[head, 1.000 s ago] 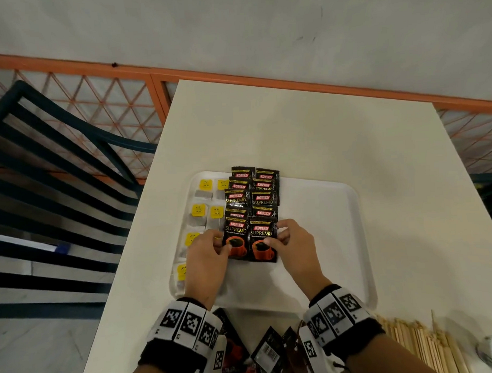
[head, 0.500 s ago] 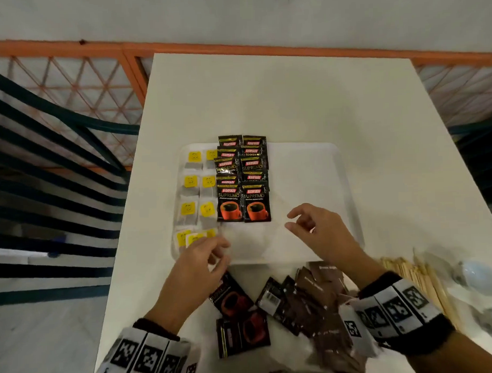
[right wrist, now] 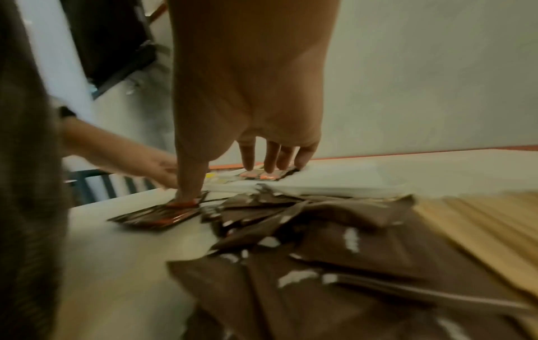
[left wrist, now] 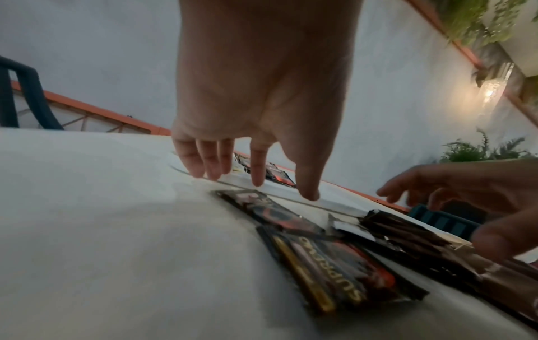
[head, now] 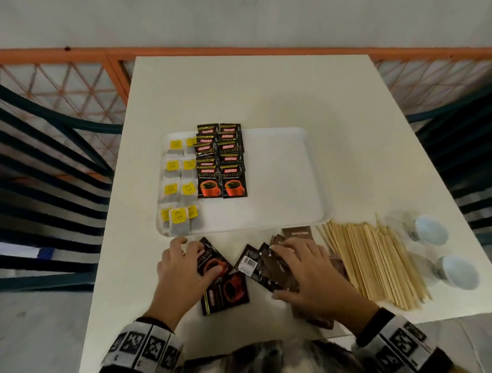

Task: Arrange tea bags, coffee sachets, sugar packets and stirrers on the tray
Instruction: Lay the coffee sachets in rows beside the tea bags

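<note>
The white tray carries tea bags with yellow tags along its left side. Beside them lie two columns of black coffee sachets. In front of the tray, my left hand spreads straight fingers over loose coffee sachets, thumb touching one. My right hand reaches flat over a heap of brown sugar packets. Neither hand grips anything. Wooden stirrers lie to the right of the packets.
Two small glasses stand at the table's right edge beyond the stirrers. The right half of the tray is bare. An orange railing and dark chairs surround the white table.
Both hands have drawn back from the coffee sachets on the tray toward the near table edge. The left now hovers over loose coffee sachets, the right over the brown packets.
</note>
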The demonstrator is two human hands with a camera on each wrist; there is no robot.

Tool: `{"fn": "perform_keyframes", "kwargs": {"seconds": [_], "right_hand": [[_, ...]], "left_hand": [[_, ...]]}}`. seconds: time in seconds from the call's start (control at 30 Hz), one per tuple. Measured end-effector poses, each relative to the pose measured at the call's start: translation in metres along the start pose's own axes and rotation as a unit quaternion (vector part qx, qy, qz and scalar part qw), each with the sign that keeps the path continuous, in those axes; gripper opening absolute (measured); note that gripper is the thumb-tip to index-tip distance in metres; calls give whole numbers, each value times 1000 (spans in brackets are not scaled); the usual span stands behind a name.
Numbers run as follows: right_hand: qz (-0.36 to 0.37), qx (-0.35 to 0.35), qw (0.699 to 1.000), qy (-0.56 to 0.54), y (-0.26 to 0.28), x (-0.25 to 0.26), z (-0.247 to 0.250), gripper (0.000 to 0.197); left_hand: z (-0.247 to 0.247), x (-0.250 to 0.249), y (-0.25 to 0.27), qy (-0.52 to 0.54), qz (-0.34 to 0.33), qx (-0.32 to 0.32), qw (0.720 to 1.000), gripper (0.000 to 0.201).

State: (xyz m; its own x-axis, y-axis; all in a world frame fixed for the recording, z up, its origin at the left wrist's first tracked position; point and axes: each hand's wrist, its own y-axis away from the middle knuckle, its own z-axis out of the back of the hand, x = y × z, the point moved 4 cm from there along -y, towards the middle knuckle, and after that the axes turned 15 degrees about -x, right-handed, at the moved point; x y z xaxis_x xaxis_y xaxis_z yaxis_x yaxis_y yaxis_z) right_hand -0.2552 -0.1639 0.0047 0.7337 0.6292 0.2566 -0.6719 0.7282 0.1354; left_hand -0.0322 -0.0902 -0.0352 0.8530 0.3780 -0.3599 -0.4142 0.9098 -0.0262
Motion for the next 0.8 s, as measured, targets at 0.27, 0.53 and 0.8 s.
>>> {"fn": "perform_keyframes", "kwargs": {"seconds": [0.27,0.53,0.8], "right_hand": [[79,-33,978,191,-29,50,-28,55],[82,-84,989,91,-35,42,-5,11],[-97,-157,942,-279,-42,12,33,16]], "left_hand": [[-3,-15,2,32,127,3,991,59],[7,-13,2,226,180,-1,957,42],[25,-35,11,466,293,-53,833,11]]}}
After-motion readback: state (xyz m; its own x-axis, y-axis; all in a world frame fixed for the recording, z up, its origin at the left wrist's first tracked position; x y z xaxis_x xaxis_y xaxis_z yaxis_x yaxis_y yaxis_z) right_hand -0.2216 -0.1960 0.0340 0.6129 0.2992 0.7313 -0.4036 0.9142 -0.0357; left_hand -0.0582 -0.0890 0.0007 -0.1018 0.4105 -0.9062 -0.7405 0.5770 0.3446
